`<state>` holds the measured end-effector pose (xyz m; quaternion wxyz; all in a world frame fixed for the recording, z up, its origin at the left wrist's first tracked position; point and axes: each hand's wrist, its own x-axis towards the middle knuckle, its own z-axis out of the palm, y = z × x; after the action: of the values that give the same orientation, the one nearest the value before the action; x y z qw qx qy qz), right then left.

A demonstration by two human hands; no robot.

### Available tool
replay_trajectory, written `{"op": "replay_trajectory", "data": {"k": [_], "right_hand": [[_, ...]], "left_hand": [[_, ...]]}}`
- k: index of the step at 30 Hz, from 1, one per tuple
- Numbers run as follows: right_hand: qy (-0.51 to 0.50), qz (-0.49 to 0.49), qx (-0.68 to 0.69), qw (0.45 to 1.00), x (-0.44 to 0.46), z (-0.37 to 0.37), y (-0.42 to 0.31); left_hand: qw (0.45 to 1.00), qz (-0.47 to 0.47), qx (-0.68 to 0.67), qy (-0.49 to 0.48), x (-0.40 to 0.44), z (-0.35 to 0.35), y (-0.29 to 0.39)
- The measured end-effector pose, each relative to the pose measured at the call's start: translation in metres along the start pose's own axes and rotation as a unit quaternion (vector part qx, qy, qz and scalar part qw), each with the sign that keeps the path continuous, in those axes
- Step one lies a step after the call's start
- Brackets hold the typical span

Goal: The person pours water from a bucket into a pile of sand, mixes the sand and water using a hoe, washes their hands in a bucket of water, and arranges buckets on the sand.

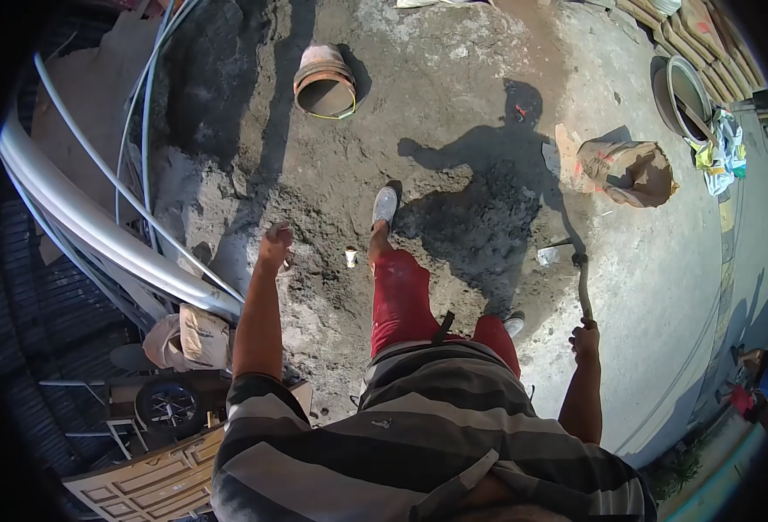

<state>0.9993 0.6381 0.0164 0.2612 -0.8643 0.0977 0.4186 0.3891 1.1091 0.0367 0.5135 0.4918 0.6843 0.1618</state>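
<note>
My right hand [585, 337] grips the wooden handle of a hoe [584, 287], its flat blade resting near the edge of the wet grey mix. On the other side, my left hand [276, 245] hangs over the rough ground with its fingers curled; whatever is in them, if anything, is too small to make out. A small white cup [351, 257] stands on the ground between my left hand and my shoe. Around my feet lies a spread of lumpy grey cement mix [480, 217], partly under my shadow.
A dirty bucket [325, 83] lies tipped ahead. To the right are an open paper sack [627, 174], a round basin [684, 100] and stacked sacks [693, 35]. Pipes [110, 217], a wheel [169, 404] and a wooden door [153, 474] line the left. Another person [754, 383] is at far right.
</note>
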Motion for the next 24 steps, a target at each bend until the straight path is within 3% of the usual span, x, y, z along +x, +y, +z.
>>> {"op": "replay_trajectory", "data": {"k": [1, 2, 4, 6, 10, 12, 16, 17, 21, 24], "right_hand": [[0.009, 0.001, -0.027, 1.0, -0.003, 0.016, -0.015], [0.017, 0.022, -0.048, 0.998, 0.0, 0.029, -0.033], [0.049, 0.022, -0.082, 0.995, 0.018, 0.038, -0.047], [0.048, 0.001, -0.136, 0.989, 0.034, 0.039, -0.063], [0.06, 0.003, -0.143, 0.988, 0.035, 0.053, -0.113], [0.077, 0.002, -0.112, 0.991, 0.031, 0.072, -0.147], [0.095, 0.022, -0.124, 0.988, 0.037, 0.095, -0.181], [0.097, 0.032, -0.132, 0.986, 0.038, 0.101, -0.191], [0.09, 0.022, -0.098, 0.991, 0.05, 0.101, -0.205], [0.096, 0.044, -0.116, 0.988, 0.042, 0.122, -0.229]], "left_hand": [[0.996, 0.057, 0.062, -0.015, 0.087, -0.009, 0.024], [0.992, 0.128, 0.016, 0.01, 0.154, -0.001, 0.053], [0.983, 0.122, 0.138, 0.028, 0.281, 0.011, 0.095], [0.938, 0.078, 0.338, 0.003, 0.359, 0.032, 0.134], [0.872, 0.024, 0.481, -0.081, 0.468, 0.065, 0.173], [0.852, 0.109, 0.512, -0.021, 0.529, 0.068, 0.166], [0.838, 0.18, 0.515, 0.027, 0.606, 0.071, 0.175], [0.803, 0.192, 0.562, 0.047, 0.619, 0.074, 0.172], [0.732, 0.179, 0.657, 0.01, 0.676, 0.075, 0.157], [0.728, 0.162, 0.666, -0.02, 0.705, 0.075, 0.139]]}}
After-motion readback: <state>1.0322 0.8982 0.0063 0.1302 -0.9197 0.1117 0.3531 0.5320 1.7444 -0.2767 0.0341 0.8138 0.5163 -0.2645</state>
